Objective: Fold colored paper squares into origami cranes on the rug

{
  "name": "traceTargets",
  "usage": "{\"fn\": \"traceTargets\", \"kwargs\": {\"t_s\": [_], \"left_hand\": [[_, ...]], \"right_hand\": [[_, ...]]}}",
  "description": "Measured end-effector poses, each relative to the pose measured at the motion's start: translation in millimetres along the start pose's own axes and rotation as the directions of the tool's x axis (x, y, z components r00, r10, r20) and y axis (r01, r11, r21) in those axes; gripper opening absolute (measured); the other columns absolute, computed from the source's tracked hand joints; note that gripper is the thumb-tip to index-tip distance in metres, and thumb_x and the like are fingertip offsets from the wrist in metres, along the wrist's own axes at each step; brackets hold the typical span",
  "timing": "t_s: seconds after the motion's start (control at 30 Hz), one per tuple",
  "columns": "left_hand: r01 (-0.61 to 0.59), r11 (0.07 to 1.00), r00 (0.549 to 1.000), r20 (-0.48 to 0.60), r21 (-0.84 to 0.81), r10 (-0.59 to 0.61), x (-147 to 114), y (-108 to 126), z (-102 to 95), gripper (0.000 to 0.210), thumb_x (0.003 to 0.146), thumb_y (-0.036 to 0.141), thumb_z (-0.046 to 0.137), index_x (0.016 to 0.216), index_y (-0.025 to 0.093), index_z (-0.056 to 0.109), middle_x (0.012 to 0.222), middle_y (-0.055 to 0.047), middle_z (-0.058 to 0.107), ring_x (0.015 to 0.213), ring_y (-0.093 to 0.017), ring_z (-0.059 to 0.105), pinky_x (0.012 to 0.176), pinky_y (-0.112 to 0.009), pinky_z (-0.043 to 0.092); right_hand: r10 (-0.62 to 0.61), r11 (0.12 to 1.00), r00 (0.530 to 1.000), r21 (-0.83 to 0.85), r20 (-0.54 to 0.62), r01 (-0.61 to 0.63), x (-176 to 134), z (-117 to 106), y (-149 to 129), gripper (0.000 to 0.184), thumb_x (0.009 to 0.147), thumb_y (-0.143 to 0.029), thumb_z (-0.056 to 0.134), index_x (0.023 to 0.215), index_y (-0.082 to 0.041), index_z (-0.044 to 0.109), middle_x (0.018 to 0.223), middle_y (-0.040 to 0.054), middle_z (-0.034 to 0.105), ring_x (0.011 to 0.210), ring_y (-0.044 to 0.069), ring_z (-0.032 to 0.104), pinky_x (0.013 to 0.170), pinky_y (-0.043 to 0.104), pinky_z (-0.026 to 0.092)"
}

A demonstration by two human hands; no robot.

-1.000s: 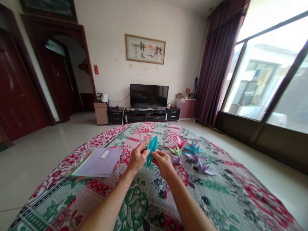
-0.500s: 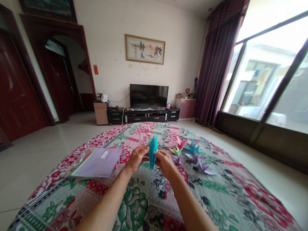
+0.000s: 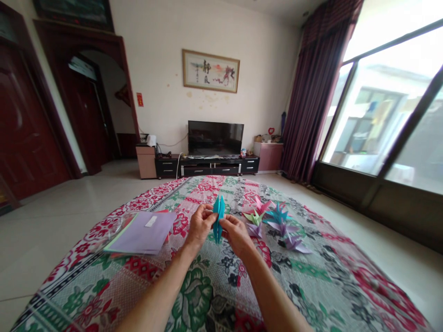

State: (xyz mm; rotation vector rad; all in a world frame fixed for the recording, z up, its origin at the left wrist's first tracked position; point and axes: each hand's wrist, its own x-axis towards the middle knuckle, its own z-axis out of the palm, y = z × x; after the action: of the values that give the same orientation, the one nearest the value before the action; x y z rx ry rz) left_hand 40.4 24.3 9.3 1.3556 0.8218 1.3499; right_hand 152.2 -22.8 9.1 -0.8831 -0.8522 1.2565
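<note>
in the head view, two bare hands meet in the middle, over a big table with a flowery cloth [image 3: 192, 299] on it. the left hand [image 3: 201, 224] pinches the left side of a blue folded paper [image 3: 218, 219] with its thumb and fingers. the right hand [image 3: 238, 234] pinches the right side of the same paper, with its thumb in front. so both grips are closed on it. the paper is long and thin, with pointy ends, and it stands up tall between the hands. its folds are too small to count.

to the right of the hands is a bunch of folded paper shapes with pointy tips. there is a pink one [image 3: 262, 204], a green one [image 3: 255, 217], a blue one [image 3: 278, 214] and some purple ones [image 3: 296, 244]. they sit close to each other, and some seem to touch.

to the left of the hands lies a flat pile of paper [image 3: 138, 237]. the top sheet is purple, with a small white slip [image 3: 150, 222] on it. red and green edges peek out from under it.

past the table, a black tv [image 3: 215, 138] stands on a low dark cabinet [image 3: 212, 170] by the wall.
</note>
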Motion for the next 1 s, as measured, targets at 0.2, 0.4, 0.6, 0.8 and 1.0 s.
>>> {"fn": "traceTargets", "kwargs": {"t_s": [0.2,0.4,0.6,0.8,1.0], "left_hand": [[-0.162,0.938,0.986,0.089,0.307,0.141,-3.7,6.8,-1.5,0.024,0.074,0.032,0.054,0.083,0.015,0.068,0.065,-0.001,0.064,0.065,-0.014,0.057,0.059,-0.021,0.043],[-0.17,0.937,0.985,0.072,0.304,0.155,-7.0,9.9,-2.4,0.027,0.069,0.032,0.06,0.087,0.015,0.07,0.078,-0.005,0.069,0.07,-0.017,0.06,0.061,-0.023,0.045],[-0.037,0.995,0.995,0.099,0.097,0.027,-0.5,-3.5,-7.5,0.03,0.07,0.033,0.061,0.092,0.014,0.068,0.067,0.0,0.063,0.054,-0.01,0.052,0.052,-0.021,0.042],[0.121,0.971,0.988,0.119,-0.205,-0.098,-1.0,-3.2,-7.0,0.058,0.063,0.03,0.07,0.118,0.016,0.054,0.073,0.001,0.062,0.057,-0.009,0.055,0.057,-0.021,0.046],[0.323,0.919,0.919,0.307,-0.225,-0.248,-3.5,-2.8,-12.8,0.048,0.061,0.031,0.071,0.106,0.014,0.063,0.074,-0.003,0.066,0.06,-0.013,0.058,0.059,-0.025,0.048]], "right_hand": [[-0.119,0.978,0.987,-0.182,-0.108,0.098,5.1,-3.3,3.5,0.025,0.058,-0.031,0.07,0.074,-0.015,0.062,0.058,-0.0039,0.057,0.048,0.006,0.045,0.048,0.02,0.036],[-0.221,0.945,0.97,-0.27,-0.107,0.185,6.9,-4.3,5.5,0.027,0.058,-0.034,0.071,0.075,-0.015,0.064,0.061,-0.0027,0.06,0.049,0.007,0.047,0.048,0.021,0.036],[-0.062,0.994,0.998,-0.086,0.007,0.062,7.2,-10.5,7.0,0.03,0.059,-0.035,0.074,0.082,-0.017,0.066,0.071,-0.001,0.065,0.057,0.01,0.056,0.058,0.024,0.044],[-0.021,0.999,1.0,0.035,0.012,0.02,6.0,-12.9,9.4,0.035,0.058,-0.035,0.077,0.086,-0.019,0.065,0.073,-0.0008,0.066,0.06,0.012,0.059,0.059,0.025,0.046],[0.039,0.999,0.997,0.028,0.073,-0.041,0.9,-12.8,9.5,0.036,0.059,-0.032,0.076,0.091,-0.019,0.064,0.075,0.0002,0.066,0.059,0.012,0.057,0.057,0.025,0.045]]}}
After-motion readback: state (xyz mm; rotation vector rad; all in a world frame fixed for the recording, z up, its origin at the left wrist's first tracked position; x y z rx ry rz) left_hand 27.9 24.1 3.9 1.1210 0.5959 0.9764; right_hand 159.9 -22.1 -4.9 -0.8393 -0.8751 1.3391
